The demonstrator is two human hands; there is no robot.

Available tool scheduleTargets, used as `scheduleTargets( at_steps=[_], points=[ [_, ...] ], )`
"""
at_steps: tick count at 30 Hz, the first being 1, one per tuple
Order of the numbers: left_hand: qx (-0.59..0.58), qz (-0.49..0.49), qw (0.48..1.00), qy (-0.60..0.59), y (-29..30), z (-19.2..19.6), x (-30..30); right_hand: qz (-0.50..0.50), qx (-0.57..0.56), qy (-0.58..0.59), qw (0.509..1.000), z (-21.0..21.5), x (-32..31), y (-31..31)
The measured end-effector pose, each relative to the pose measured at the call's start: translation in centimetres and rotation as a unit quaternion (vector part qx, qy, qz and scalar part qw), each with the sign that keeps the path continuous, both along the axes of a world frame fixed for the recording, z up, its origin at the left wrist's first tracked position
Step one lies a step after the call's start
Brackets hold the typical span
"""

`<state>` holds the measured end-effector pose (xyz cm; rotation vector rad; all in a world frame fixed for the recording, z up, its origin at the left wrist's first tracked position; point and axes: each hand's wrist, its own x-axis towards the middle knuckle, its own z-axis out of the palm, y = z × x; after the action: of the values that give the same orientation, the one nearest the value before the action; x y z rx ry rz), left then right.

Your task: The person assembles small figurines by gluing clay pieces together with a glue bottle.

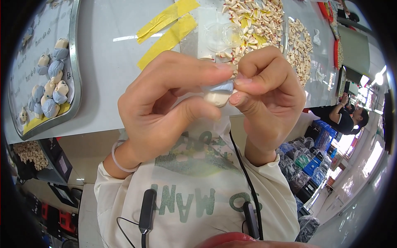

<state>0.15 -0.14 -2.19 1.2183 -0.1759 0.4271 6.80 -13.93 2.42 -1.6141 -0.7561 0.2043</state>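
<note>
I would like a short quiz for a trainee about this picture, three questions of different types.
1. True or false: both hands pinch the same small part.
2. Which colours does the small part between the left hand and the right hand show? A) red and black B) cream and pale blue C) green and yellow
3. Fill in: the finished cream and blue pieces lie on a metal ____ at the person's left.

Key: 1 true. 2 B. 3 tray. The loose cream parts are heaped on the table beyond the hands, beside strips of yellow tape.
</note>
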Motion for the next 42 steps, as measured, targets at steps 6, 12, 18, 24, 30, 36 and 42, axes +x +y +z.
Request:
scheduleTargets(
  at_steps=[6, 12, 18, 24, 30, 36, 42],
  points=[
    [-0.077, -0.041, 0.995, 0.041, -0.1, 0.3, 0.1, 0.015, 0.012, -0.038, 0.999, 0.6, 0.8, -0.2],
    [-0.155, -0.065, 0.972, 0.165, -0.2, 1.6, -0.2, 0.03, -0.027, -0.158, 0.987, 0.9, 1.8, -0.7],
    [-0.145, -0.067, 0.968, 0.194, -0.1, 1.7, -0.3, 0.015, -0.031, -0.249, 0.968, 1.0, 1.8, -0.2],
    [-0.141, -0.048, 0.973, 0.176, -0.1, 1.4, -0.2, -0.033, -0.043, -0.298, 0.953, 0.5, 1.2, 0.4],
    [-0.125, -0.023, 0.979, 0.159, -0.3, 1.3, -0.2, -0.063, -0.053, -0.28, 0.957, 0.5, 0.6, 0.6],
    [-0.181, -0.076, 0.964, 0.176, 0.0, 2.0, 0.2, -0.069, -0.063, -0.256, 0.962, 0.5, 0.5, 0.2],
    [-0.231, -0.099, 0.956, 0.149, -0.1, 1.8, 0.2, -0.072, -0.095, -0.292, 0.949, 0.3, 0.1, 0.6]
  ],
)
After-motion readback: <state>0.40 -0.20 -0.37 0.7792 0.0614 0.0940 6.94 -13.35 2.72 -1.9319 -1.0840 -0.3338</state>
